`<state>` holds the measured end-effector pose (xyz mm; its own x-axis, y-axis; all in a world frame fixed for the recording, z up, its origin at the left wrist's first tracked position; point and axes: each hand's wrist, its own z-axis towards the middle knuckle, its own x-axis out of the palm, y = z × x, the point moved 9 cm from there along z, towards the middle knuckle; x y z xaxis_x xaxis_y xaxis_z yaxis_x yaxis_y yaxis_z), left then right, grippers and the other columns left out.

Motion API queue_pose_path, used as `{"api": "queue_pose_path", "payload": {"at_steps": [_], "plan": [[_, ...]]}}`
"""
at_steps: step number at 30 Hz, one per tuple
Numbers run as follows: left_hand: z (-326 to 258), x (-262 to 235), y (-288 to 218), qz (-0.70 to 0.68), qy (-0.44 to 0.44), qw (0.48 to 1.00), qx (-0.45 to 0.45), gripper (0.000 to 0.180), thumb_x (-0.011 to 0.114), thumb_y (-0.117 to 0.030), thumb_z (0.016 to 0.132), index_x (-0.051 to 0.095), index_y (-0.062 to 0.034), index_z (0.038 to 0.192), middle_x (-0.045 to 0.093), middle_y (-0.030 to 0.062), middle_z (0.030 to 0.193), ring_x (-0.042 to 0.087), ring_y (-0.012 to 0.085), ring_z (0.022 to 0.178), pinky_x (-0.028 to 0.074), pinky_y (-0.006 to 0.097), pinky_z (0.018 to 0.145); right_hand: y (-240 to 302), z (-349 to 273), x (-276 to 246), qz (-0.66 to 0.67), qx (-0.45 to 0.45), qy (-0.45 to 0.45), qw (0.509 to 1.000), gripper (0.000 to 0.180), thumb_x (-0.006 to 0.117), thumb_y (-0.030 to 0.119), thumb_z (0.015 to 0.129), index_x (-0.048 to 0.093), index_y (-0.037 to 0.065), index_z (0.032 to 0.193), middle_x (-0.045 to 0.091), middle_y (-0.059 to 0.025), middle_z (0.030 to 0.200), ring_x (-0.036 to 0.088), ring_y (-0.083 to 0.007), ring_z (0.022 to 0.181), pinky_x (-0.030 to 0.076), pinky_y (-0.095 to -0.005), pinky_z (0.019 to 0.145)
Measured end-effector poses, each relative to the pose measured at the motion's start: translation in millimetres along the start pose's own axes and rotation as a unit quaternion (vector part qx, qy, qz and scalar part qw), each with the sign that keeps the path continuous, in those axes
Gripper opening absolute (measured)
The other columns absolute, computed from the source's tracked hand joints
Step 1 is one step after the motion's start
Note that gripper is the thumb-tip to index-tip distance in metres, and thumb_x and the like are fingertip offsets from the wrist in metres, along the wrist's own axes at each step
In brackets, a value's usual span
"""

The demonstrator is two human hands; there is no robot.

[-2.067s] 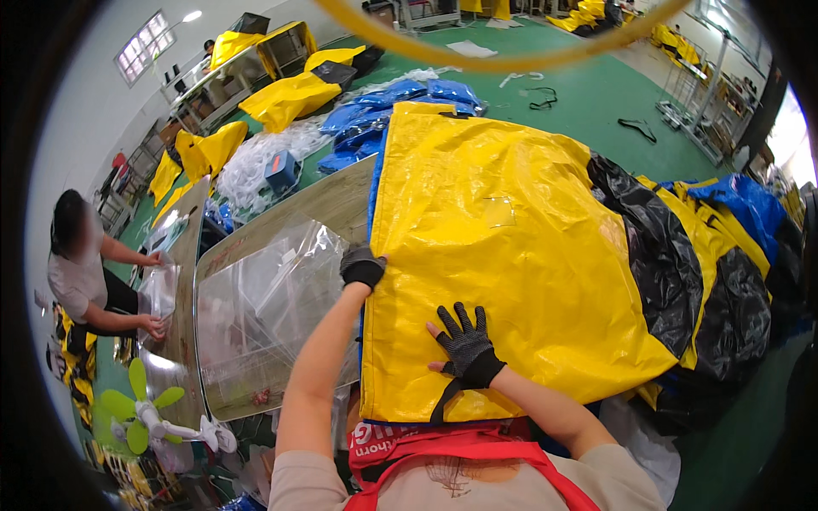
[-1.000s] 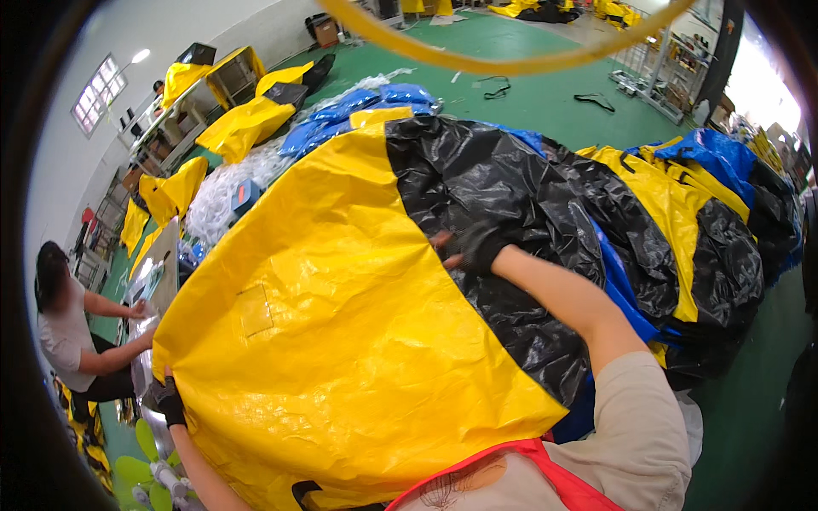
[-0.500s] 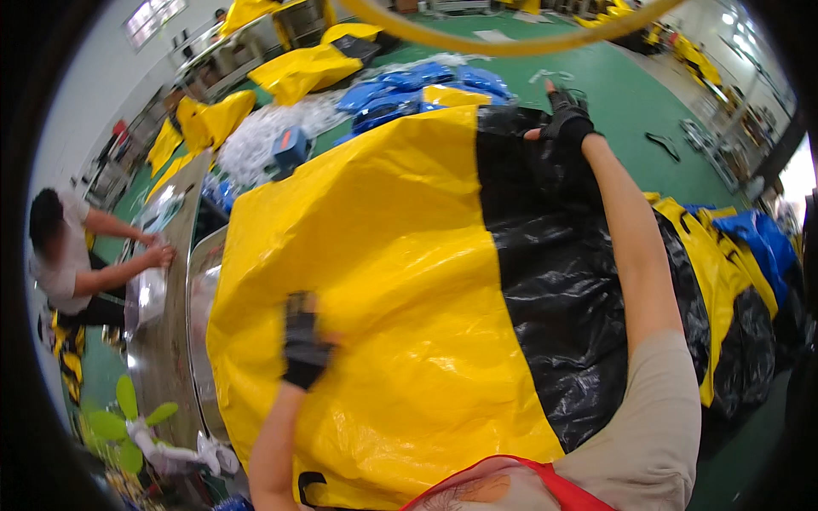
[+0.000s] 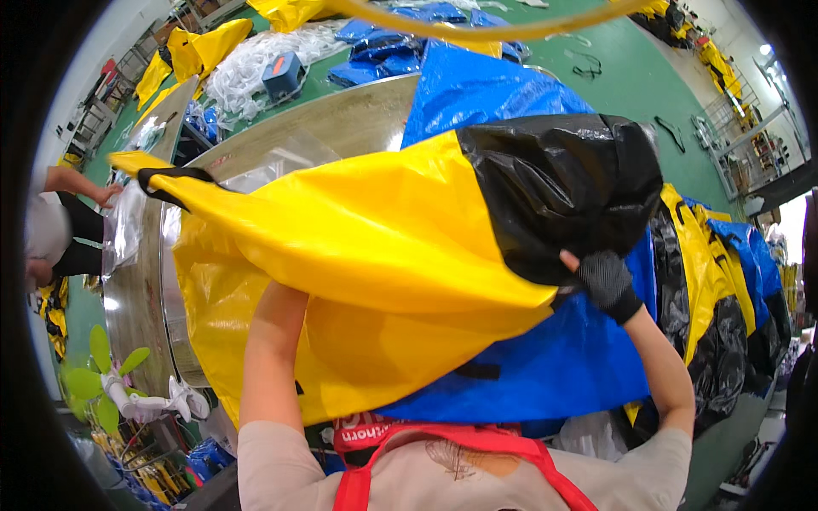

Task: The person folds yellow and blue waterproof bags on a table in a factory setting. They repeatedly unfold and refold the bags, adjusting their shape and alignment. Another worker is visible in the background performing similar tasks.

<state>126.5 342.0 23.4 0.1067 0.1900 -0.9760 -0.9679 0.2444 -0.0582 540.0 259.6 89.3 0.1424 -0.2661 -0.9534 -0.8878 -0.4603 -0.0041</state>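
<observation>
— How much room have you got around you there?

— Not much in front. The yellow and black bag (image 4: 366, 230) is lifted across nearly my whole view, its far yellow corner with a black strap (image 4: 175, 175) reaching out to the left over the steel table (image 4: 341, 119). The table's curved near edge runs down my left side, with a clear plastic sheet (image 4: 281, 157) lying on it. Beyond the table the green floor (image 4: 622, 77) is open in patches between heaps of yellow and blue material.

— And your hands?

— My right hand (image 4: 603, 279), in a dark glove, is raised with the forearm angled up from the lower right; its fingers are clamped on the bag where the black end meets the yellow fold. My left forearm goes straight up under the yellow sheet, and the hand is hidden behind it, so I cannot tell what its grip is doing.

— What sits under the bag?

— A blue tarpaulin piece (image 4: 545, 358) spreads below the fold and shows again above the black end. To my right, more yellow, black and blue bags (image 4: 724, 289) are stacked close together.

— Anything else nearby?

— A small green fan (image 4: 111, 383) stands low on my left, a blue box (image 4: 281, 75) rests by white plastic on the far floor, and another person's arm (image 4: 77, 180) reaches in at the left edge.
</observation>
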Motion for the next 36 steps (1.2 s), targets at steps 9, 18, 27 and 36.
{"api": "queue_pose_path", "payload": {"at_steps": [9,18,27,36], "plan": [[-90.3,63.6,-97.7,-0.302,0.048,0.951,0.044,0.059,0.053,-0.042,0.088,0.04,-0.0117,0.137,0.036,0.0128,0.145,0.033,0.0314,0.133,0.025,0.045,0.109,19.4,39.7,-30.7,0.111,-0.047,-0.236,0.964,0.028,0.06,0.028,0.087,0.064,0.024,0.115,0.061,-0.0092,0.119,0.055,-0.0309,0.11,0.04,-0.0453,0.099],[-483.3,-90.0,274.2,0.067,0.091,0.95,-0.29,0.059,0.054,-0.039,0.086,0.045,-0.0064,0.134,0.048,0.0231,0.133,0.044,0.0418,0.122,0.034,0.048,0.103,-1.8,9.0,53.4,-0.006,-0.275,-0.221,0.936,0.04,0.063,0.01,0.077,0.065,0.026,0.113,0.053,-0.011,0.132,0.039,-0.0365,0.13,0.027,-0.0475,0.109],[-270.5,-240.1,131.2,-0.044,0.363,0.924,-0.11,0.047,0.054,-0.04,0.09,0.055,-0.0105,0.126,0.053,0.0131,0.13,0.047,0.0286,0.123,0.032,0.042,0.106,-3.4,13.4,61.2,-0.098,-0.206,-0.096,0.969,0.025,0.053,0.035,0.092,0.066,0.03,0.113,0.048,-0.0079,0.138,0.033,-0.0314,0.134,0.018,-0.0468,0.113],[-191.7,-124.6,7.6,0.049,0.059,0.989,-0.127,0.06,0.052,-0.044,0.089,0.043,-0.0079,0.136,0.04,0.0207,0.141,0.036,0.0407,0.13,0.026,0.051,0.107,31.1,19.2,27.3,-0.098,-0.229,0.097,0.964,0.045,0.066,0.04,0.077,0.065,0.015,0.115,0.055,-0.0144,0.127,0.05,-0.031,0.118,0.038,-0.0444,0.1]]}}
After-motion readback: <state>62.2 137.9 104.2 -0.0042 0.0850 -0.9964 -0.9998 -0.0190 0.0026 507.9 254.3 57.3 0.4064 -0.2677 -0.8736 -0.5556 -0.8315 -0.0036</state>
